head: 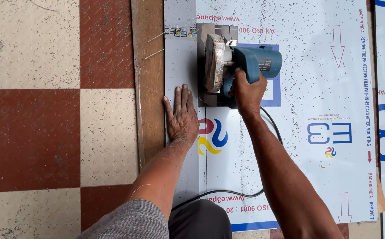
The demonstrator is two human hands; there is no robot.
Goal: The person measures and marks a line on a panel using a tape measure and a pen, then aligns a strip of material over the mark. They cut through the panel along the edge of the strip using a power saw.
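Right hand: fingers wrapped tight around the handle of a blue circular saw, held at 12 o'clock of centre. Left hand: fingers flat and together, grasping nothing, pressed on a grey strip at 9 o'clock of the saw. White panel beneath; wooden plank at 9 o'clock beyond.

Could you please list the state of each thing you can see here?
Circular saw: standing on the panel, gripped.
Right hand: closed on the saw handle.
Left hand: flat, pressing the cut strip.
White panel: lying flat, partly cut, dusted with chips.
Black cord: trailing slack.
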